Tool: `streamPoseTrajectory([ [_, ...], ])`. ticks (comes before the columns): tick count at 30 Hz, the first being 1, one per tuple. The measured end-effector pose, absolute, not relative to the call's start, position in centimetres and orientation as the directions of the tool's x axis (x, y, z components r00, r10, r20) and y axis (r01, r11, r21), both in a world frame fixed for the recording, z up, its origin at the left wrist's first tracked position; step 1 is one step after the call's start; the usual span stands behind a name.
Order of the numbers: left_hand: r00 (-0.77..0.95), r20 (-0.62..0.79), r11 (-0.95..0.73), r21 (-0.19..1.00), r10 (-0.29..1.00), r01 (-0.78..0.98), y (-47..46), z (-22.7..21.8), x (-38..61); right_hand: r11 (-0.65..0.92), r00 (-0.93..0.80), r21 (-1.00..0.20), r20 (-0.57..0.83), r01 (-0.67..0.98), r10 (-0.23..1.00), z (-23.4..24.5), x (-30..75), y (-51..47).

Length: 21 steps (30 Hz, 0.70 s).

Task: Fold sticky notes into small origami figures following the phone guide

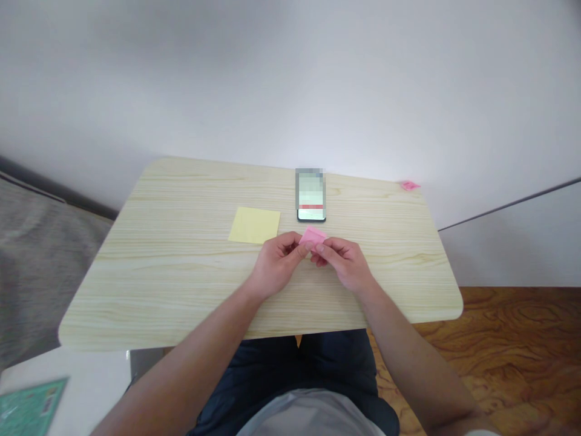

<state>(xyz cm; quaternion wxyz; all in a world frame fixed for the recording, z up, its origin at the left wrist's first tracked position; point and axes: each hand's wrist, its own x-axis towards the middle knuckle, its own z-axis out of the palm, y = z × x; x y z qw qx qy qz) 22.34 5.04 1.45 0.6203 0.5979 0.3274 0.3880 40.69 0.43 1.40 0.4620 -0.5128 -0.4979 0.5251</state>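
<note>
A small folded piece of pink paper [314, 234] is pinched between both hands, just above the table. My left hand [278, 261] has its thumb and fingers closed on the paper's left side. My right hand [344, 259] grips its right side, thumb on top. Some of the lower part of the paper is hidden by the thumbs. Beyond the hands lies a phone [311, 214] with a lit, partly blurred screen. To the left, close to my left hand, a yellow sheet of paper [255, 225] lies flat.
The light wood table [172, 260] has rounded corners and stands against a white wall [290, 85]. A folded pink paper piece [410, 186] sits at its far right corner. A green packet [31, 407] rests on a white surface at lower left. Grey fabric [40, 260] borders the left.
</note>
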Motion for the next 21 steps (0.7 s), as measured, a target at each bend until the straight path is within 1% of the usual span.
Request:
streamPoseTrajectory([
  [5,0.457,0.058,-0.025,0.997,0.887,-0.079,5.1,1.4,22.4,-0.077,-0.04,-0.997,-0.077,-0.004,0.996,1.6,40.6,0.5],
  [9,0.376,0.054,-0.036,0.998,0.925,-0.056,5.1,1.0,22.4,-0.076,0.047,-0.985,-0.084,-0.152,0.995,1.3,40.0,0.4],
  [11,0.356,0.053,-0.037,0.998,0.933,-0.052,5.1,0.9,22.4,-0.064,0.084,-0.979,-0.082,-0.196,0.993,1.0,39.6,0.4],
  [16,0.334,0.074,-0.066,0.997,0.94,-0.035,5.1,1.0,22.4,-0.012,0.174,-0.99,-0.036,-0.14,0.984,0.8,39.2,0.5],
  [21,0.372,0.09,-0.091,0.996,0.924,-0.015,5.1,0.7,22.3,0.043,0.229,-0.995,0.021,-0.091,0.973,0.9,39.5,0.4],
])
